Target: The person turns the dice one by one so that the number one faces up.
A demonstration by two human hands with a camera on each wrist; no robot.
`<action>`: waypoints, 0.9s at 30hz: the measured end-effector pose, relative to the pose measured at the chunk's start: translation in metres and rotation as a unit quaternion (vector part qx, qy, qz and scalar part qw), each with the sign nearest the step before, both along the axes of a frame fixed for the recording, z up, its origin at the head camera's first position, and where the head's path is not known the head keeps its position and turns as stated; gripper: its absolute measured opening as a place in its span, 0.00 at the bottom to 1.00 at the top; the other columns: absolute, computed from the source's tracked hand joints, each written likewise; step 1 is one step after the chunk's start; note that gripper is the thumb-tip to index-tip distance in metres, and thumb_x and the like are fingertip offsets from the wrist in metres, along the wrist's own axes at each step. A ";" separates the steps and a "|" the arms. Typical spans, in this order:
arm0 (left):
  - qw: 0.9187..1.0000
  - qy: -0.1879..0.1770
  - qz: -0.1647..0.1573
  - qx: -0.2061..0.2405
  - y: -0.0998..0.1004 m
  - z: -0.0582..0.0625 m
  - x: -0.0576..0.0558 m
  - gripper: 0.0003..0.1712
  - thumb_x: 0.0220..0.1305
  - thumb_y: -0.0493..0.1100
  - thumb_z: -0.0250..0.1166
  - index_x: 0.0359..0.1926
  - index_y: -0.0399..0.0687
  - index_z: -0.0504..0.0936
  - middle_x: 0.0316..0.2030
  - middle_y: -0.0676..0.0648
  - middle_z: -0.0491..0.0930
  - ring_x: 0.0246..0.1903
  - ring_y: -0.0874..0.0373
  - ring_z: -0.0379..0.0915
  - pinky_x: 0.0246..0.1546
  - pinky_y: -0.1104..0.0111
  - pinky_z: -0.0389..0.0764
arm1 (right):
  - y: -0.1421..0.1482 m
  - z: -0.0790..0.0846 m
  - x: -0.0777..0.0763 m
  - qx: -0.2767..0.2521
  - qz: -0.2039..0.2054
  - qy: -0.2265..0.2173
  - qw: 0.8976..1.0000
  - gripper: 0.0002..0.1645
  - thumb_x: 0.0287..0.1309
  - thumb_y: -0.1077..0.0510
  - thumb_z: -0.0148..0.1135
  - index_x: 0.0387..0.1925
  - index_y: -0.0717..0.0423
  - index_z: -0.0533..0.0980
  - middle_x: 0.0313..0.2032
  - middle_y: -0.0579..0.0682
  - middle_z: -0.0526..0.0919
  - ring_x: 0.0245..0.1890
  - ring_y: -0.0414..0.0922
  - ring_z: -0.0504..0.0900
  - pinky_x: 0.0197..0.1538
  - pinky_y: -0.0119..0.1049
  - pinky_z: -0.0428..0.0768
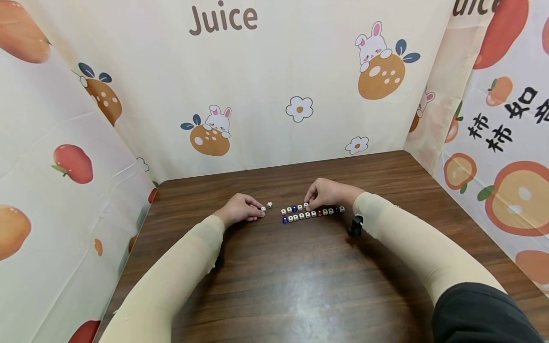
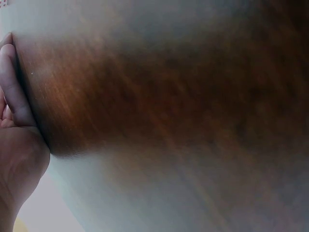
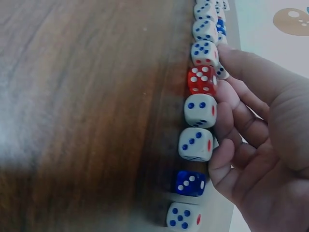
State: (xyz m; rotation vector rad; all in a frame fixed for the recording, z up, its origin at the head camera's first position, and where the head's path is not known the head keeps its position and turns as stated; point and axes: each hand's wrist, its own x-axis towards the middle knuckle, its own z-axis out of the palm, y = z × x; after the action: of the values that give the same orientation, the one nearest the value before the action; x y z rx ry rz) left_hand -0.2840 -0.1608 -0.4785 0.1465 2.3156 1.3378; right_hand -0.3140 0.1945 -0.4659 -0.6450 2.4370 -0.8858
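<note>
My left hand (image 1: 242,208) rests low over the table, its thumb and fingertips pinching a white die (image 1: 263,208). Another white die (image 1: 269,205) lies just past those fingers. In the left wrist view only the side of the left hand (image 2: 17,140) shows, at the left edge. My right hand (image 1: 327,193) pinches a white die (image 1: 306,205) at the right end of a short back row. From the right wrist, that die (image 3: 222,71) is mostly hidden behind the front row. The curled lower fingers of the right hand (image 3: 260,121) lie right along the front-row dice.
The front row runs longer, mostly white dice, with a blue die (image 1: 285,219) at its left end, a red die (image 3: 202,80) and another blue die (image 3: 189,183). A blue die (image 1: 294,208) sits mid back row. Printed cloth walls (image 1: 266,138) border the wooden table (image 1: 283,276).
</note>
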 end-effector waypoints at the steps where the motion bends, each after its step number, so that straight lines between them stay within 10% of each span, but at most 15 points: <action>1: 1.000 0.000 0.000 0.000 0.000 0.000 0.000 0.16 0.67 0.39 0.85 0.52 0.38 0.94 0.36 0.49 0.93 0.29 0.67 0.84 0.33 0.75 0.88 | 0.000 -0.001 0.000 -0.001 0.000 0.001 1.000 0.08 0.66 0.57 0.83 0.45 0.53 0.94 0.36 0.44 0.95 0.37 0.37 0.88 0.44 0.31 0.86; 27: 1.000 0.004 -0.001 0.003 -0.001 -0.001 0.001 0.15 0.67 0.38 0.84 0.52 0.38 0.94 0.37 0.49 0.93 0.29 0.67 0.84 0.33 0.75 0.88 | -0.003 0.002 0.004 0.009 0.008 0.021 1.000 0.08 0.66 0.61 0.76 0.45 0.54 0.94 0.36 0.43 0.96 0.36 0.35 0.87 0.45 0.30 0.86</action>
State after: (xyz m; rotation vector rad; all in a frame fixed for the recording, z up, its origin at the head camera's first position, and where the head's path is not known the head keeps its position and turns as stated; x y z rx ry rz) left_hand -0.2829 -0.1617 -0.4799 0.1582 2.3179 1.3455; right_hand -0.3098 0.1910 -0.4643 -0.6822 2.4696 -0.8501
